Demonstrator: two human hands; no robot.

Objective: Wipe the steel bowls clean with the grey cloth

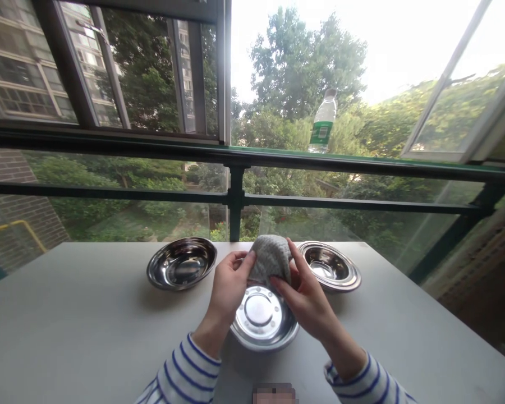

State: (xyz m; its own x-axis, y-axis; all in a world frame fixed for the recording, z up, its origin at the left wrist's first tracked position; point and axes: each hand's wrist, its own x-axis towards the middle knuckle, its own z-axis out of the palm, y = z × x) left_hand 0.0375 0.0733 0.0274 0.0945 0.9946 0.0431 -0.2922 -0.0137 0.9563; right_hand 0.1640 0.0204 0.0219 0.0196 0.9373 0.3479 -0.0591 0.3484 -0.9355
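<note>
Although it looks loosely bunched, a gray cloth [270,255] is held up at the far side of the middle bowl [258,308], short of the far edge of the white worktop [88,336]. Rounded fold of cloth points at that edge; lower hem faces the bowl. About as wide as tall, so long axis hard to call.

Left hand [229,280]: thumb and curled fingers pinching the cloth's left side. Right hand [309,292]: closed on the right side, thumb across the lower front, index finger up along the margin. Wrists in striped sleeves [187,367], one each side of the bowl.

Middle bowl: shiny metal, ring of dots around its round center, center face turned up; cannot tell whether upright or inverted.

Farther out, left bowl [183,265], hollow up, near the far edge; broad stretch of worktop from it to the left edge. Right bowl [328,266], hollow up, double-looking rim, near the far right corner, just beyond the right hand; less room there. Wide room toward the right edge, nearer me.

Past the far edge, dark railing [234,196]; above it, plastic bottle [322,129] upright, green label.
</note>
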